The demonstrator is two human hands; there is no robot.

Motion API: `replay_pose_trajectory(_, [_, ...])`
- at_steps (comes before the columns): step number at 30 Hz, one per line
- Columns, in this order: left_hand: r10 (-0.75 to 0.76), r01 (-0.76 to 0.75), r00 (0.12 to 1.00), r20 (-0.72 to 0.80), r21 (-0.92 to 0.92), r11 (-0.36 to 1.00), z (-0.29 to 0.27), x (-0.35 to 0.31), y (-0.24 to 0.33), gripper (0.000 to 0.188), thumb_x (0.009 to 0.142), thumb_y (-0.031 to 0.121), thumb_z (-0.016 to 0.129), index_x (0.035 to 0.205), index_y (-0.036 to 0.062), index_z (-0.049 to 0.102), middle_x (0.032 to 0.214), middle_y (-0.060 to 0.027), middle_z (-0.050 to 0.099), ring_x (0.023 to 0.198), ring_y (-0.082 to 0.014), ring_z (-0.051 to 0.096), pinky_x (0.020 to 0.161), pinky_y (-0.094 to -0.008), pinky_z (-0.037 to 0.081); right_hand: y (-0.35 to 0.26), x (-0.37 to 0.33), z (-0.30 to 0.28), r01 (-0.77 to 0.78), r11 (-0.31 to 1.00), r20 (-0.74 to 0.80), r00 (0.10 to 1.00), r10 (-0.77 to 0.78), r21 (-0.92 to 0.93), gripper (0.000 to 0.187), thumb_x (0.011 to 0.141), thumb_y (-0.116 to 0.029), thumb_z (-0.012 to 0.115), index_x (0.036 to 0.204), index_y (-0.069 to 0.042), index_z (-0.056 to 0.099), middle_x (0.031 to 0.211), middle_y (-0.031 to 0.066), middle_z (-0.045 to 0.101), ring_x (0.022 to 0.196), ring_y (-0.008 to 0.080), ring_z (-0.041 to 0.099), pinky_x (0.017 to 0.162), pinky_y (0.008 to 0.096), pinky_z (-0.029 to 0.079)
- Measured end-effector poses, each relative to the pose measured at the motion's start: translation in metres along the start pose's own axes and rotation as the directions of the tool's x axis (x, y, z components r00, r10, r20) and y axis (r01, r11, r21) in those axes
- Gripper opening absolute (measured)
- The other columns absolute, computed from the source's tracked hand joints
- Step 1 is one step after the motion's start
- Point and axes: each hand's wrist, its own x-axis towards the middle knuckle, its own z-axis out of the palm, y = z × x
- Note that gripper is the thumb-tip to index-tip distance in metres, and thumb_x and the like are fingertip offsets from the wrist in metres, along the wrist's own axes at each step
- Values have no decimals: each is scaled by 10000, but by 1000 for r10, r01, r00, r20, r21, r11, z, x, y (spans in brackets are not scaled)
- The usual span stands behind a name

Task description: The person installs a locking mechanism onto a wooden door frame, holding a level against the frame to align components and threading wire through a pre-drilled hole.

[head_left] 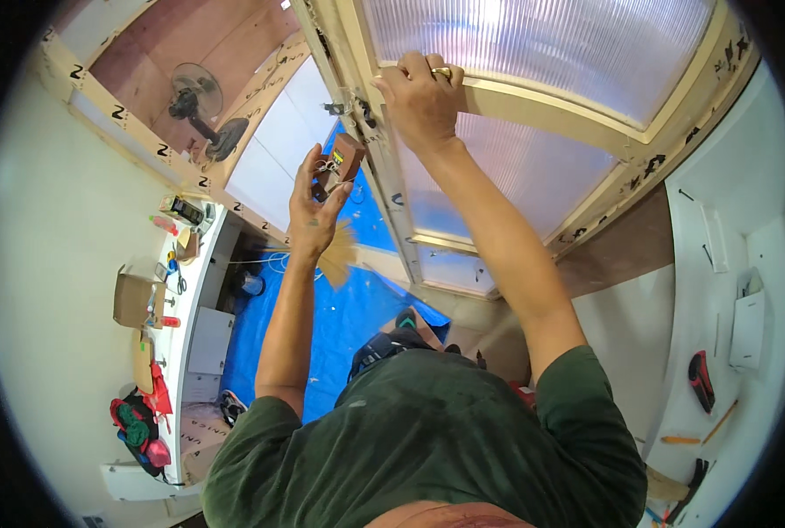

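Note:
My left hand [315, 209] is raised beside the door's edge, its thumb and fingers around a small brown box-shaped piece [346, 157]. Yellow marking and thin pale loops, perhaps wire or cord, show on it; its exact kind is unclear. My right hand [423, 97] is closed over the wooden rail of a door [551, 104] with ribbed translucent panes, a ring on one finger. Whether anything small is under those fingers is hidden. Metal hardware [335, 109] sits on the door's edge near the brown piece.
A black fan [200, 114] stands beyond a wooden frame. Blue sheeting [300, 334] covers the floor, with a broom's bristles [338, 255] above it. The white counter at left [190, 290] carries scissors, an open cardboard box [137, 297] and bags. Right shelves hold a red-black tool [700, 380].

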Motion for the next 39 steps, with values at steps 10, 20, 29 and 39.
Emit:
replay_pose_trajectory(10, [643, -719, 681, 350, 488, 495, -43, 88, 49, 670, 814, 49, 838, 1454, 90, 644, 1367, -143, 668, 1193, -401, 583, 1048, -499, 491, 54, -21, -63, -77, 997, -89, 993, 74, -29, 90, 822, -301, 862, 820, -228, 809, 951, -42, 635, 946, 219, 596, 930, 468, 349])
replay_pose_trajectory(20, [775, -883, 408, 483, 424, 201, 13, 140, 74, 704, 799, 129, 880, 1460, 124, 638, 1370, -73, 665, 1198, -320, 633, 1040, -471, 476, 154, -46, -183, -237, 964, -121, 967, 223, -121, 155, 814, -298, 911, 899, -176, 867, 890, -22, 676, 887, 196, 616, 916, 392, 389])
replay_pose_trajectory(29, [820, -937, 345, 457, 217, 273, 57, 157, 66, 719, 775, 56, 882, 1453, 102, 649, 1349, -136, 657, 1190, -356, 674, 993, -471, 562, 195, -70, -243, -316, 916, -249, 934, 255, -247, 166, 886, -137, 884, 1040, -86, 848, 1068, 61, 725, 998, 209, 674, 895, 344, 540])
replay_pose_trajectory(39, [812, -951, 309, 495, 174, 256, 89, 159, 81, 771, 732, 24, 872, 1463, 123, 649, 1317, -125, 661, 1180, -339, 674, 983, -473, 571, 196, -80, -247, -482, 875, -299, 843, 447, -53, 290, 908, -141, 882, 1166, -57, 779, 1250, 87, 655, 1118, 213, 663, 933, 364, 577])
